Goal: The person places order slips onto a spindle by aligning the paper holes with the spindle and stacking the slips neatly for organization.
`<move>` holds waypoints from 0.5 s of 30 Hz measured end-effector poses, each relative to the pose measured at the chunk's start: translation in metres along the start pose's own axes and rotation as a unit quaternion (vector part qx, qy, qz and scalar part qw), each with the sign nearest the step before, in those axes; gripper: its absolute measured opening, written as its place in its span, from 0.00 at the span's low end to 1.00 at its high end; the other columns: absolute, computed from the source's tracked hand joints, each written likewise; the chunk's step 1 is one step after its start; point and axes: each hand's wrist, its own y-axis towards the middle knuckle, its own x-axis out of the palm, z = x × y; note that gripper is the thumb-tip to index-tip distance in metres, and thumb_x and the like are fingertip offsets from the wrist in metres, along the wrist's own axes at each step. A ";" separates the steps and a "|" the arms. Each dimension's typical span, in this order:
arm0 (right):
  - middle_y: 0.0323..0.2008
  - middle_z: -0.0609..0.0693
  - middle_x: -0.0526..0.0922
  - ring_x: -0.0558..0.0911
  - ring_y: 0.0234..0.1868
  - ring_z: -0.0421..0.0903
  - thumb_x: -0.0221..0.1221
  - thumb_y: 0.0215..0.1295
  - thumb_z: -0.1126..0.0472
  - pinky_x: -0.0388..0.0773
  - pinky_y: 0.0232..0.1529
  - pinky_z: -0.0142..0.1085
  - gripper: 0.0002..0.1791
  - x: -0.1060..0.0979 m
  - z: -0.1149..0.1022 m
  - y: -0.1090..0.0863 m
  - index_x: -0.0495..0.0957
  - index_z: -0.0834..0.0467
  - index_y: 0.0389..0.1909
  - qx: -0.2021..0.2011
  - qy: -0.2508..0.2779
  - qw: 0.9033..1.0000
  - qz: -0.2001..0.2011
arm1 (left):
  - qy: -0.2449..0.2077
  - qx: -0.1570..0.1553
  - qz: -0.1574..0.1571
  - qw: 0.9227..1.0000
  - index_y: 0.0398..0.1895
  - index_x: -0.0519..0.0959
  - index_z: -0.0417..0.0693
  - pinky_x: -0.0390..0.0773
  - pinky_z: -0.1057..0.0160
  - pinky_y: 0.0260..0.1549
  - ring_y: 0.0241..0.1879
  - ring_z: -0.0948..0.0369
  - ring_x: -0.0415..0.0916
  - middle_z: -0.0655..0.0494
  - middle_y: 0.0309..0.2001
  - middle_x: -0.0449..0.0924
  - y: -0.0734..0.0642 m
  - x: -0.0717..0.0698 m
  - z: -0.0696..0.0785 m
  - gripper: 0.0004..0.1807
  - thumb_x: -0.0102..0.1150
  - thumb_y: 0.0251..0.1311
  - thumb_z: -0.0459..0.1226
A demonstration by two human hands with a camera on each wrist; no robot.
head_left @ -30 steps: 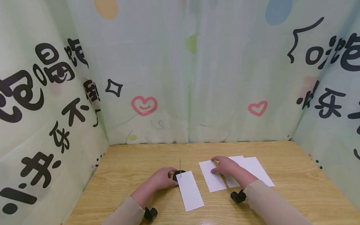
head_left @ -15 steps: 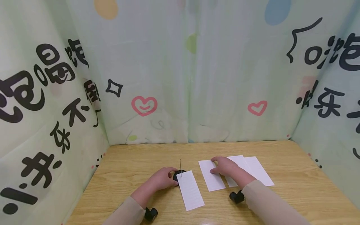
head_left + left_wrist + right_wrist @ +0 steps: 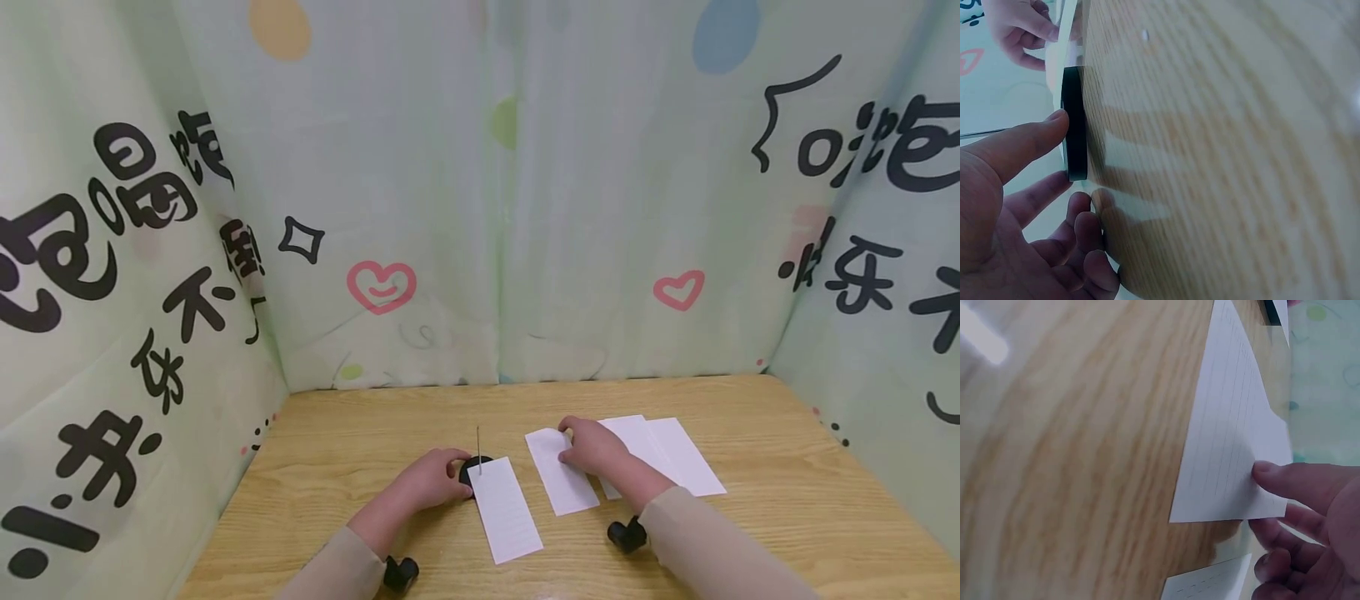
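My left hand (image 3: 431, 479) pinches the rim of a round black base (image 3: 1075, 128) between thumb and fingers, on the wooden table. A thin metal spike (image 3: 478, 442) stands upright from this base. One lined white paper slip (image 3: 507, 517) lies over the base with the spike through its upper end, slanting toward the near side. To the right, my right hand (image 3: 596, 452) pinches the edge of another lined paper slip (image 3: 1222, 425). Its pinched edge bends upward in the right wrist view, thumb on top and fingers beneath.
More white paper slips (image 3: 688, 458) lie overlapping just right of my right hand, partly hidden by the forearm. A printed curtain (image 3: 450, 208) closes off the table (image 3: 360, 433) at the back and both sides. Black wrist cameras (image 3: 627, 535) hang near the tabletop.
The head view has shifted slightly. Both hands, the spike base and the slips stay nearly in place, with the right hand still at the same slip.
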 end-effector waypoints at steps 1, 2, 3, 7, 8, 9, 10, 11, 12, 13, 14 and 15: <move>0.35 0.51 0.79 0.76 0.33 0.47 0.70 0.58 0.61 0.75 0.37 0.43 0.23 0.000 0.000 0.000 0.77 0.60 0.54 0.002 0.013 1.000 -0.001 | 0.000 0.001 0.001 1.000 0.60 0.77 0.49 0.70 0.53 0.36 0.36 0.54 0.69 0.52 0.36 0.72 0.000 0.000 0.000 0.28 0.72 0.55 0.39; 0.34 0.51 0.78 0.76 0.32 0.46 0.69 0.58 0.62 0.74 0.36 0.42 0.23 0.000 0.000 -0.001 0.76 0.60 0.55 0.002 0.025 1.000 -0.003 | 0.001 0.001 0.001 1.000 0.60 0.77 0.49 0.70 0.54 0.36 0.36 0.54 0.69 0.52 0.36 0.72 -0.001 0.000 0.000 0.28 0.72 0.55 0.39; 0.33 0.51 0.77 0.75 0.32 0.46 0.69 0.58 0.63 0.74 0.35 0.41 0.23 0.000 0.001 -0.001 0.76 0.60 0.55 0.003 0.041 0.999 -0.005 | 0.002 0.002 0.002 1.000 0.60 0.77 0.49 0.69 0.54 0.36 0.36 0.54 0.69 0.52 0.35 0.71 -0.001 -0.001 0.000 0.28 0.72 0.55 0.39; 0.33 0.51 0.76 0.74 0.30 0.46 0.66 0.61 0.65 0.73 0.32 0.39 0.26 -0.001 0.001 -0.004 0.73 0.60 0.60 0.003 0.104 0.995 -0.008 | 0.003 0.002 0.003 1.000 0.61 0.77 0.48 0.69 0.54 0.36 0.36 0.54 0.69 0.52 0.35 0.71 -0.002 -0.002 0.002 0.28 0.72 0.55 0.39; 0.33 0.51 0.76 0.74 0.29 0.46 0.65 0.62 0.66 0.72 0.31 0.38 0.26 -0.002 0.002 -0.005 0.72 0.60 0.62 0.002 0.117 0.993 -0.007 | 0.003 0.001 0.003 1.000 0.61 0.77 0.48 0.69 0.54 0.36 0.36 0.54 0.69 0.52 0.35 0.71 -0.002 -0.002 0.002 0.28 0.72 0.55 0.40; 0.33 0.51 0.76 0.74 0.29 0.46 0.64 0.63 0.66 0.72 0.30 0.38 0.27 -0.002 0.002 -0.006 0.71 0.60 0.63 0.002 0.132 0.991 -0.005 | 0.003 0.001 0.002 1.000 0.61 0.77 0.49 0.69 0.54 0.36 0.36 0.54 0.69 0.52 0.35 0.71 -0.002 -0.002 0.002 0.28 0.72 0.55 0.40; 0.33 0.51 0.76 0.73 0.29 0.46 0.63 0.64 0.66 0.72 0.30 0.38 0.27 -0.003 0.002 -0.007 0.70 0.60 0.65 0.000 0.141 0.990 -0.002 | 0.003 0.001 0.002 1.000 0.61 0.77 0.49 0.69 0.54 0.36 0.36 0.54 0.69 0.52 0.35 0.71 -0.002 -0.002 0.002 0.28 0.72 0.55 0.40; 0.33 0.51 0.76 0.73 0.29 0.46 0.62 0.65 0.67 0.72 0.30 0.37 0.27 -0.003 0.003 -0.008 0.70 0.61 0.65 -0.003 0.149 0.989 0.001 | 0.004 0.000 0.002 1.000 0.61 0.77 0.49 0.69 0.54 0.36 0.36 0.55 0.69 0.53 0.35 0.71 -0.002 -0.002 0.002 0.28 0.72 0.56 0.40; 0.33 0.51 0.76 0.73 0.29 0.46 0.61 0.65 0.67 0.72 0.29 0.37 0.27 -0.004 0.004 -0.008 0.70 0.62 0.66 -0.007 0.155 0.988 0.004 | 0.004 0.000 0.001 1.000 0.61 0.77 0.49 0.69 0.54 0.36 0.36 0.55 0.69 0.53 0.35 0.71 -0.002 -0.002 0.001 0.28 0.72 0.56 0.40; 0.34 0.51 0.76 0.73 0.29 0.46 0.60 0.66 0.67 0.71 0.29 0.37 0.27 -0.004 0.004 -0.009 0.70 0.61 0.66 -0.008 0.161 0.987 0.007 | 0.003 -0.001 0.001 1.000 0.61 0.77 0.49 0.70 0.54 0.36 0.36 0.55 0.69 0.53 0.35 0.72 -0.002 -0.001 0.001 0.28 0.72 0.56 0.40; 0.34 0.51 0.76 0.73 0.30 0.46 0.60 0.66 0.66 0.71 0.30 0.36 0.26 -0.005 0.005 -0.010 0.70 0.61 0.65 -0.007 0.163 0.986 0.010 | 0.003 -0.002 0.000 1.000 0.61 0.77 0.49 0.70 0.54 0.36 0.36 0.55 0.69 0.53 0.36 0.72 -0.002 -0.001 0.001 0.28 0.72 0.56 0.40; 0.34 0.51 0.76 0.73 0.30 0.46 0.60 0.67 0.66 0.71 0.30 0.36 0.25 -0.005 0.005 -0.010 0.71 0.61 0.65 -0.008 0.166 0.986 0.013 | 0.002 -0.002 0.000 1.000 0.61 0.77 0.50 0.70 0.54 0.36 0.36 0.54 0.69 0.53 0.36 0.72 -0.002 -0.001 0.001 0.28 0.72 0.56 0.40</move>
